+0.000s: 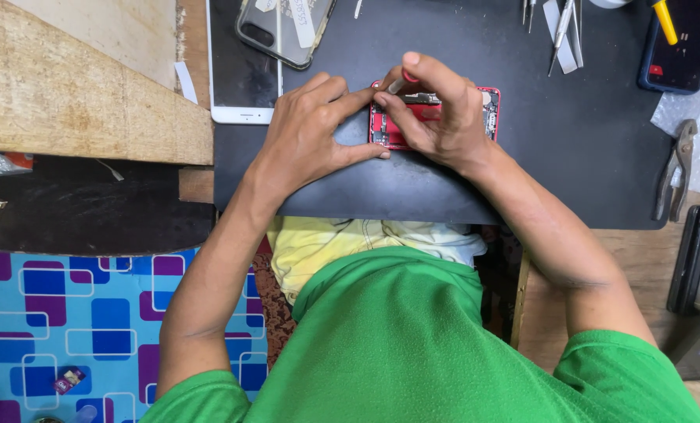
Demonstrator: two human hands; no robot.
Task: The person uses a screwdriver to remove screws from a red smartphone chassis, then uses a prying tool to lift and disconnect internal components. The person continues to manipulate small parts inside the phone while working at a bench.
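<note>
head view: left grip [307, 129] steadies red opened phone [432, 119]; right grip [436, 106] above it, pinched on small tool [397, 84]

White phone screen panel [242, 78] and a clear case [285, 27] at the mat's [585, 149] far-left corner, tweezers [563, 27] along the far edge, pliers [675, 168] just off its right edge.
</note>
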